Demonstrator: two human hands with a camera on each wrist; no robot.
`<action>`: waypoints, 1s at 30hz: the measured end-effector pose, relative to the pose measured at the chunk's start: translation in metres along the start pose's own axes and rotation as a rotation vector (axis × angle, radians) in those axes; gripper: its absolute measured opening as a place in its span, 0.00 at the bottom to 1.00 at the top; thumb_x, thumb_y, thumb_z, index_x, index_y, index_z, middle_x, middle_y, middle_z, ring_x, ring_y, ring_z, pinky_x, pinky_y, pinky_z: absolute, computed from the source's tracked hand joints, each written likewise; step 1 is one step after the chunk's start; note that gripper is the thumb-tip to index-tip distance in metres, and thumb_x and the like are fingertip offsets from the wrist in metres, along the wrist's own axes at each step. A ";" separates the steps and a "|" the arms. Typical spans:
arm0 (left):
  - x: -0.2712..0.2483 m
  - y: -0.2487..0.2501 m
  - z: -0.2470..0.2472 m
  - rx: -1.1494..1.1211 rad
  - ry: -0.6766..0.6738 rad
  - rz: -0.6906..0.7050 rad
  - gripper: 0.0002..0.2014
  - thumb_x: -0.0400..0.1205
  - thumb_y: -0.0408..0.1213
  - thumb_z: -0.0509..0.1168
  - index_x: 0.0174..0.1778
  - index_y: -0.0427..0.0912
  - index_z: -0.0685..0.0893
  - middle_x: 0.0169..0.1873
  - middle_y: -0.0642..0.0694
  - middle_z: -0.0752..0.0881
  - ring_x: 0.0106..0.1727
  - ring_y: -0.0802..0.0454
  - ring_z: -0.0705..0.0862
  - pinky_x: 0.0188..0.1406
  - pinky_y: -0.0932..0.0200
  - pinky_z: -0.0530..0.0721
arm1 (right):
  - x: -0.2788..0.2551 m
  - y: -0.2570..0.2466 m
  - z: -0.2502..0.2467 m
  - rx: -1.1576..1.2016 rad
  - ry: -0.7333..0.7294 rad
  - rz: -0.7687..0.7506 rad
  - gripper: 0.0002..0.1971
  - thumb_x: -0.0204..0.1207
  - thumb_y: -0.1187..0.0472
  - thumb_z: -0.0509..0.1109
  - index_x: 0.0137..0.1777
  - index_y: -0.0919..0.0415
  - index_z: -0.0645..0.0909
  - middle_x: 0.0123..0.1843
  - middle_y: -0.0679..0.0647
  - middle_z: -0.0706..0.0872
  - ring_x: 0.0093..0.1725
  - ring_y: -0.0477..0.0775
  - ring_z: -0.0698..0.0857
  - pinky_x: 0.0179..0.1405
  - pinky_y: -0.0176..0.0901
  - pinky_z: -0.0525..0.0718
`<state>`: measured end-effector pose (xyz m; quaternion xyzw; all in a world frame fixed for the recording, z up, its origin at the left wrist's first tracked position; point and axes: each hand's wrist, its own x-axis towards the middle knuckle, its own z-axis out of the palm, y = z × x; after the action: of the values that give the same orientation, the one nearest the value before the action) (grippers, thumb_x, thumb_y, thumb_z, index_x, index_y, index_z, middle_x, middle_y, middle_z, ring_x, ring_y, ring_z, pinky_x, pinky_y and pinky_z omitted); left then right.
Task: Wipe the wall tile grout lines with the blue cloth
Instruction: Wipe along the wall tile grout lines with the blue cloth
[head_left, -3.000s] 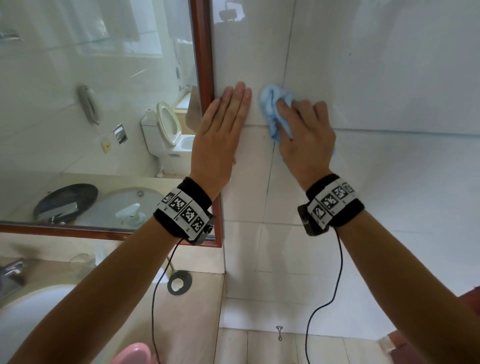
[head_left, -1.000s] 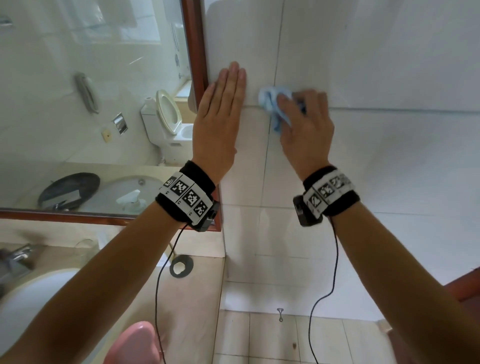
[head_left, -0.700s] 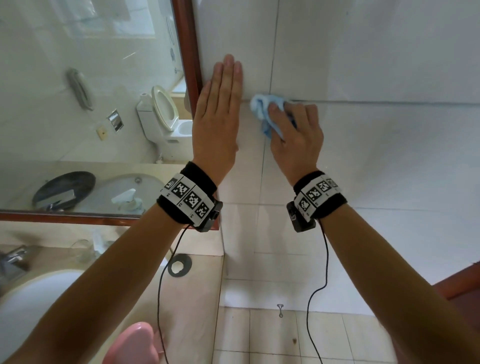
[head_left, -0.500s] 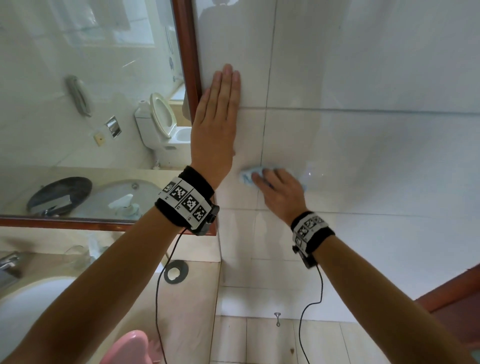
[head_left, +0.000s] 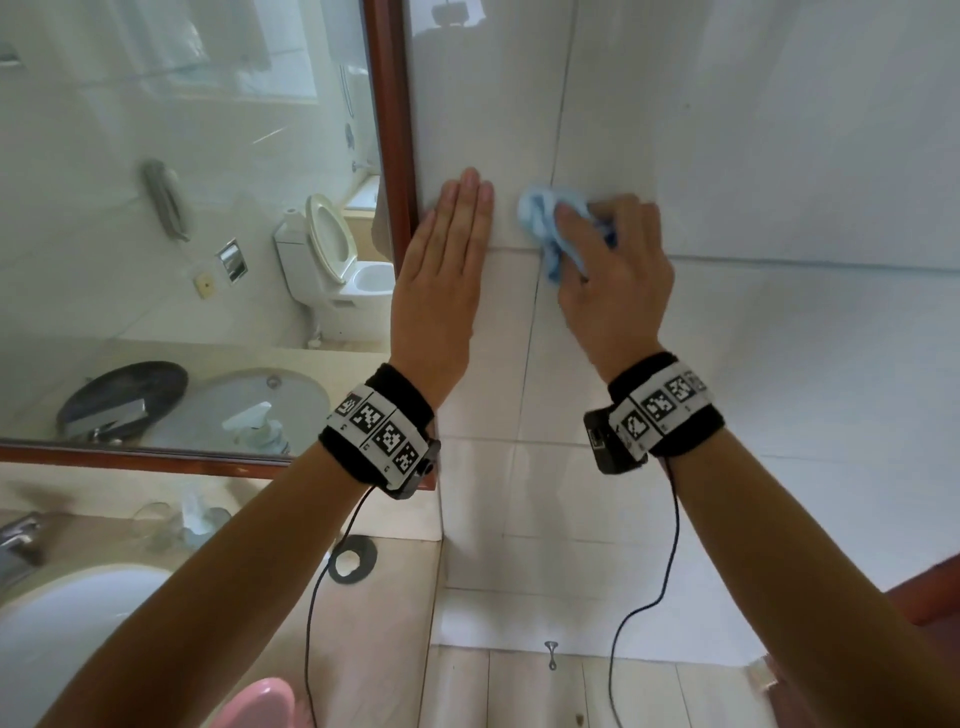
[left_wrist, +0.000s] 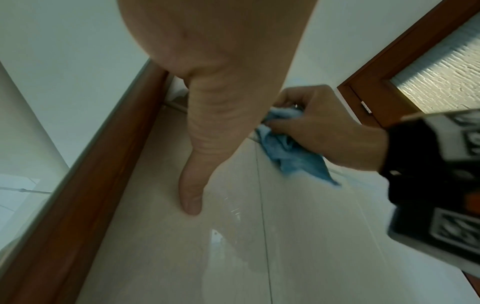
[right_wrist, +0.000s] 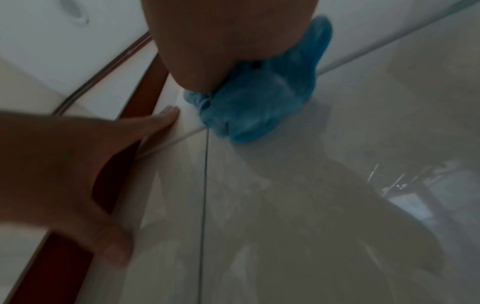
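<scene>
The white wall tiles meet at a vertical grout line (head_left: 535, 322) and a horizontal grout line (head_left: 779, 261). My right hand (head_left: 613, 260) grips a bunched blue cloth (head_left: 540, 218) and presses it on the wall where the two lines cross. The right wrist view shows the blue cloth (right_wrist: 252, 102) squeezed under the palm, right over the crossing. In the left wrist view the fingers of my right hand (left_wrist: 317, 131) curl round the cloth (left_wrist: 288, 152). My left hand (head_left: 452, 234) lies flat on the tile beside it, fingers straight, next to the mirror frame.
A mirror in a brown frame (head_left: 395, 156) borders the tiles on the left. Below are a counter with a white sink (head_left: 62, 623), a faucet (head_left: 21, 540) and a pink object (head_left: 254, 706). A brown door frame (head_left: 924, 592) stands at the lower right. Cables hang from both wrists.
Half a second ago my right hand held the cloth lower on the vertical grout line; it has come back up to the crossing. My left hand stays flat on the tile.
</scene>
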<state>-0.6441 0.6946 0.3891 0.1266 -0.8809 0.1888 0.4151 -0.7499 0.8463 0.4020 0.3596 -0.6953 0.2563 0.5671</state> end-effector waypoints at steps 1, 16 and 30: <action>0.001 0.000 0.001 -0.015 0.013 0.000 0.48 0.79 0.23 0.69 0.92 0.34 0.49 0.92 0.37 0.50 0.93 0.41 0.49 0.93 0.49 0.46 | 0.015 0.000 0.002 0.023 0.055 0.036 0.11 0.79 0.66 0.74 0.58 0.57 0.92 0.51 0.60 0.88 0.49 0.58 0.78 0.37 0.38 0.70; 0.003 0.003 0.000 -0.086 -0.049 -0.054 0.53 0.81 0.31 0.74 0.93 0.37 0.43 0.93 0.39 0.43 0.93 0.43 0.43 0.93 0.49 0.42 | -0.037 -0.002 0.009 0.079 -0.044 -0.091 0.11 0.82 0.69 0.71 0.59 0.64 0.92 0.50 0.63 0.89 0.42 0.64 0.83 0.37 0.51 0.83; 0.068 0.043 -0.067 -0.333 0.036 -0.116 0.52 0.80 0.33 0.74 0.92 0.33 0.46 0.93 0.36 0.47 0.94 0.42 0.45 0.92 0.43 0.56 | 0.107 0.087 -0.058 -0.002 0.059 0.058 0.14 0.75 0.64 0.75 0.61 0.58 0.89 0.53 0.62 0.86 0.51 0.61 0.79 0.34 0.43 0.74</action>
<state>-0.6569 0.7581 0.4719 0.1034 -0.8836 0.0183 0.4564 -0.7936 0.9213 0.5242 0.3309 -0.6886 0.2822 0.5802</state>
